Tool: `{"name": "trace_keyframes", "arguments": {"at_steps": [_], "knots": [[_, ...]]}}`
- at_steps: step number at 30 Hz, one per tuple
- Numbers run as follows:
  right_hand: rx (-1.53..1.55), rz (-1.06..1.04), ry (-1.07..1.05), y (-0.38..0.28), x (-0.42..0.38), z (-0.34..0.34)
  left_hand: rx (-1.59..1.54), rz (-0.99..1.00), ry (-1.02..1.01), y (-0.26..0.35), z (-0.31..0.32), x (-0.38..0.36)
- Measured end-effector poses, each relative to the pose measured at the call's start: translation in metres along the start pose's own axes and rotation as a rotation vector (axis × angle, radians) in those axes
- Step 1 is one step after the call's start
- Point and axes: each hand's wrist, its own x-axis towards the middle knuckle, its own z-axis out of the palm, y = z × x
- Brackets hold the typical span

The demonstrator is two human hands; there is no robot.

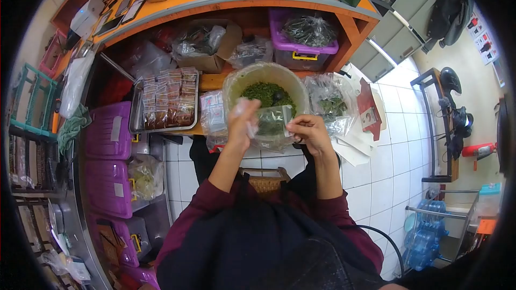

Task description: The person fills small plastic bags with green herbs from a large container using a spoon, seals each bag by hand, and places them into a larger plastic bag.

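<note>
A large round tub (298, 83) lined with clear plastic holds chopped green leaves (263, 92), with a dark round object among them. My right hand (312, 133) pinches the right edge of a small clear bag (274, 121) over the tub's near rim. Green stuff shows in or through the bag. At the bag's left side is my left hand (243, 123), smeared by motion; whether its fingers grip the bag is unclear. Left of the tub, a metal tray (164, 129) carries rows of filled packets (171, 96). Between tray and tub lies a stack of flat packets (213, 111).
A plastic bag of greens (333, 102) lies right of the tub. Behind are a cardboard box (207, 62) and a purple-lidded bin (303, 48) under the orange counter (301, 1). More purple-lidded bins (110, 188) stand at the left, water bottles (427, 231) at the right.
</note>
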Motion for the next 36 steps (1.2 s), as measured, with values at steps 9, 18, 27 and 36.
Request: {"name": "trace_keyframes", "arguments": {"at_steps": [9, 18, 27, 36], "knots": [[-0.566, -0.33, 0.313, 0.017, 0.005, 0.023, 0.629, 0.463, -0.16, -0.014, 0.016, -0.016], [-0.606, -0.29, 0.146, 0.016, -0.003, 0.037, 0.909, 0.076, -0.346, 0.032, 0.016, -0.028], [-1.248, -0.673, 0.381, 0.008, -0.005, 0.05, 1.169, 0.654, 0.002, 0.014, 0.021, -0.042], [-1.239, -0.856, 0.211, -0.023, 0.02, 0.052, 0.481, 0.613, -0.139, 0.029, 0.024, -0.013]]}}
